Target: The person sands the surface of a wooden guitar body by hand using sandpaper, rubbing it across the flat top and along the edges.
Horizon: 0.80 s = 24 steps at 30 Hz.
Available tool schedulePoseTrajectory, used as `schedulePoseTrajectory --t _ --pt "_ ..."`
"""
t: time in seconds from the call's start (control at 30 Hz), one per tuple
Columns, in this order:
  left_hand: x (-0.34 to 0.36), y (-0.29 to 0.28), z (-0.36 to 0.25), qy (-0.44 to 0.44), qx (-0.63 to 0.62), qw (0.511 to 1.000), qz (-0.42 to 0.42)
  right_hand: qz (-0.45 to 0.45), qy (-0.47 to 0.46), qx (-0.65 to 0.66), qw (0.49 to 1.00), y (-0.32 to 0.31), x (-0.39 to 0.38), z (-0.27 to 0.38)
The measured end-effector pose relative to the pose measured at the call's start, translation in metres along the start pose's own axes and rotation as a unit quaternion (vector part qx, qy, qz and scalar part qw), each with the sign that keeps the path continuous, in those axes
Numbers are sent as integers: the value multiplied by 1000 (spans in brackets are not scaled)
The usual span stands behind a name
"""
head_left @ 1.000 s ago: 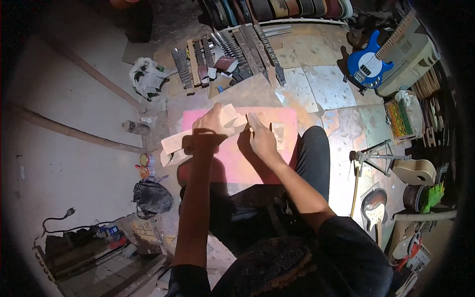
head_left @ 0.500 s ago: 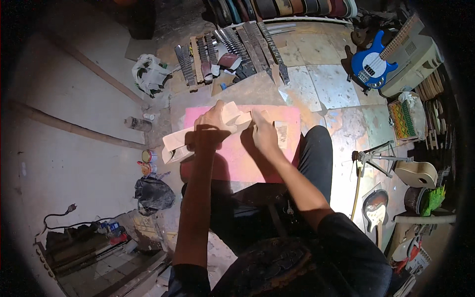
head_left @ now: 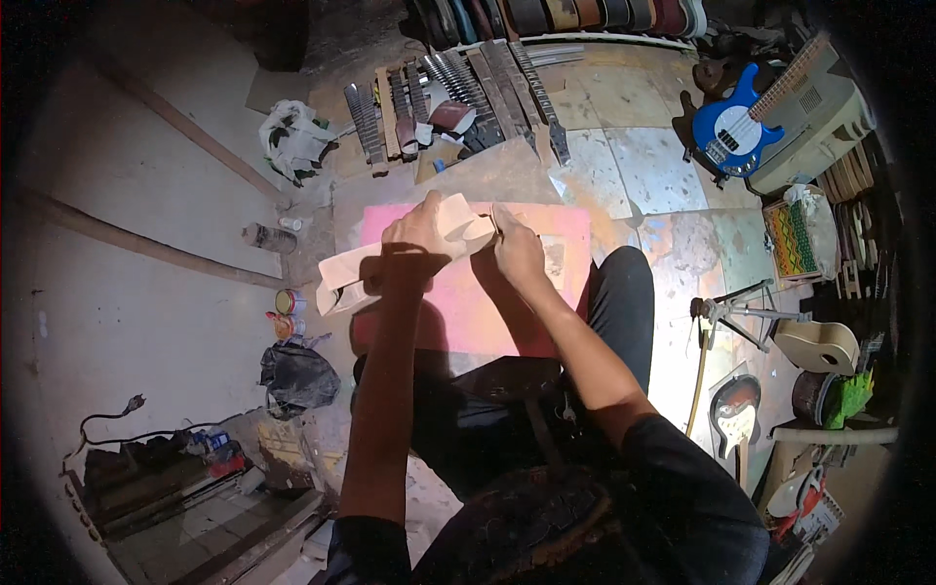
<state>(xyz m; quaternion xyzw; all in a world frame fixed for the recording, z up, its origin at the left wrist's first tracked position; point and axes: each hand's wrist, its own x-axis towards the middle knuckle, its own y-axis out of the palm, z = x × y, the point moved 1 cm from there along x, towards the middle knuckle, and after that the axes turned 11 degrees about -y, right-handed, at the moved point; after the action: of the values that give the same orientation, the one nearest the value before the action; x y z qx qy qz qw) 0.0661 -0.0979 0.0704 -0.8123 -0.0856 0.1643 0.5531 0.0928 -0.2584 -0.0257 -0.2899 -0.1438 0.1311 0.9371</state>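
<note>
Left hand [head_left: 414, 232] palm-down on pale wood [head_left: 456, 216]

Left hand [head_left: 414, 232]: back uppermost, fingers bent in a grip, wrist shadowed, left forearm [head_left: 385, 390] running almost straight back from it. Right hand [head_left: 519, 258]: near the left, fingers curled, right forearm [head_left: 588, 363] slanting back and outward from it

Blue bass guitar [head_left: 739, 130] at upper right; white bag [head_left: 295, 148] at upper left, black bag [head_left: 299, 376] below.
</note>
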Motion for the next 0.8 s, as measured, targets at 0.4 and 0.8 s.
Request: schedulePoseTrajectory --t 0.4,0.8 --pt "0 3 0 5 10 1000 9 45 -39 -96 994 6 -37 -1" --pt "-5 1 -2 13 -9 1000 -11 25 -84 -39 995 11 -26 0"
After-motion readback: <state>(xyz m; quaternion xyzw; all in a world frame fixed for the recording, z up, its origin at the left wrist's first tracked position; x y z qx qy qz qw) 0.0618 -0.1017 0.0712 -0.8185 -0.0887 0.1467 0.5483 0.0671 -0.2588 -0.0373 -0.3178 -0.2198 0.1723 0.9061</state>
